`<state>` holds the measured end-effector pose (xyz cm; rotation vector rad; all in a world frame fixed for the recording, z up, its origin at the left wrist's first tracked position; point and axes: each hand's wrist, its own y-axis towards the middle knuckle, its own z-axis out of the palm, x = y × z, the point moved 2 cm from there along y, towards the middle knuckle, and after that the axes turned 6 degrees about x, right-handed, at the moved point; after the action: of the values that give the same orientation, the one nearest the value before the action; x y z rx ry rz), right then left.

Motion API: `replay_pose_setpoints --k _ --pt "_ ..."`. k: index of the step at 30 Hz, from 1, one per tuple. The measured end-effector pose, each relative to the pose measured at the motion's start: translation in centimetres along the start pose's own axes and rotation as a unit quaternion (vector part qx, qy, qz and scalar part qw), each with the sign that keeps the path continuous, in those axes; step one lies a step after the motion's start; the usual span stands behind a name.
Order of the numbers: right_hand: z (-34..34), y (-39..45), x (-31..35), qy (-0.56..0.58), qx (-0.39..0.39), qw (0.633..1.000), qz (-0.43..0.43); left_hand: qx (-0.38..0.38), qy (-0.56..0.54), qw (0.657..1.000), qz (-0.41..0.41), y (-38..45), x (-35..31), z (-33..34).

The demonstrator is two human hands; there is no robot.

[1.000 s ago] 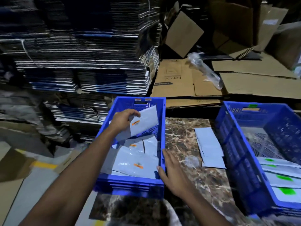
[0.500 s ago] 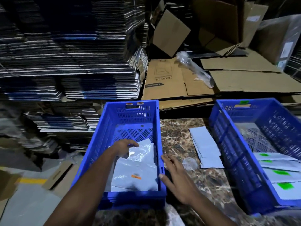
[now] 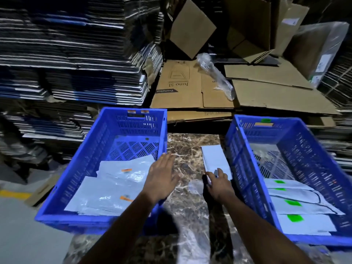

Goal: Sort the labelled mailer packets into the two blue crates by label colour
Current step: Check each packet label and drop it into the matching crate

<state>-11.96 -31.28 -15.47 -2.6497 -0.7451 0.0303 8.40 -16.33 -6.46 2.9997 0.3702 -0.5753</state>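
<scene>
Between the two blue crates, on the marbled worktop (image 3: 190, 149), lies a small stack of grey packets (image 3: 214, 159), its long side just beside the right crate (image 3: 245, 161). The right hand (image 3: 219, 184) rests on the near end of that stack, fingers curled over its edge, thumb toward the left; whether it actually pinches a packet I cannot tell. The left hand (image 3: 162, 178) hovers flat, fingers straight and together, holding nothing, over the right wall of the left crate (image 3: 91, 161). Left of the stack, that crate holds packets with orange labels (image 3: 118, 180), lying loosely overlapped on its floor. Right of the stack, the other crate holds packets with green labels (image 3: 297, 206), layered at its near end. Beyond the stack, flattened cardboard (image 3: 190, 88) lies piled up.
</scene>
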Motion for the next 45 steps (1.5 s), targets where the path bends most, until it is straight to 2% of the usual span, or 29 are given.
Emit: replay_pose_setpoints --k 7,10,14,17,20,22,24,27,31,32,34,37,38,41,42,43,45 --pt "0.8 3.7 -1.8 -0.038 0.069 0.997 -0.009 -0.01 0.016 1.0 -0.022 0.0 0.2 0.7" --pt "0.6 3.9 -2.1 -0.024 0.029 0.999 -0.029 0.002 0.019 0.999 -0.031 0.1 0.2 0.7" --pt "-0.4 3.1 -2.6 0.028 -0.062 0.996 -0.049 0.012 0.027 0.999 -0.037 0.2 0.3 0.8" --pt "-1.3 1.7 -2.5 0.1 -0.131 0.985 -0.053 0.012 0.039 0.998 -0.037 0.2 0.2 0.8" --pt "-2.9 -0.1 -2.2 0.213 -0.22 0.951 -0.036 -0.002 0.043 0.999 -0.032 0.1 -0.1 0.6" --pt "-4.6 -1.8 -1.8 0.31 -0.288 0.905 -0.042 -0.014 0.043 0.999 -0.029 0.0 -0.3 0.6" --pt "-6.4 -3.9 -1.4 0.412 -0.319 0.851 -0.07 -0.023 0.048 0.998 -0.026 -0.2 -0.5 0.5" --pt "-8.4 -7.0 -1.3 0.521 -0.285 0.799 -0.089 -0.034 0.027 0.999 -0.009 -0.3 -0.7 0.2" --pt "-10.6 -10.2 -1.4 0.561 -0.227 0.78 -0.158 -0.027 -0.112 0.992 0.045 -1.1 -1.4 -1.1" --pt "-11.3 -10.7 -1.4 0.561 -0.212 0.782 -0.172 -0.002 -0.179 0.982 0.055 -1.5 -2.1 -1.6" --pt "-12.7 -11.4 -1.2 0.558 -0.186 0.785 -0.195 0.063 -0.344 0.935 0.064 -2.5 -4.1 -2.5" --pt "-14.4 -12.3 -0.7 0.572 -0.207 0.77 -0.19 0.085 -0.491 0.865 0.051 -3.3 -6.2 -2.9" --pt "-14.7 -12.7 -0.6 0.6 -0.221 0.748 -0.178 0.079 -0.53 0.843 0.042 -3.5 -6.6 -2.7" --pt "-14.0 -14.1 -0.2 0.727 -0.203 0.637 -0.158 0.046 -0.656 0.753 -0.012 -4.1 -7.8 -1.4" --pt "-13.2 -14.7 -0.1 0.738 -0.187 0.628 -0.164 0.037 -0.686 0.726 -0.024 -4.2 -8.3 -0.9" --pt "-12.4 -15.5 0.2 0.723 -0.182 0.644 -0.174 0.029 -0.704 0.709 -0.031 -4.4 -9.0 -0.7" --pt "-11.0 -16.9 0.8 0.646 -0.208 0.707 -0.197 0.017 -0.718 0.695 -0.036 -4.6 -10.1 -0.4"
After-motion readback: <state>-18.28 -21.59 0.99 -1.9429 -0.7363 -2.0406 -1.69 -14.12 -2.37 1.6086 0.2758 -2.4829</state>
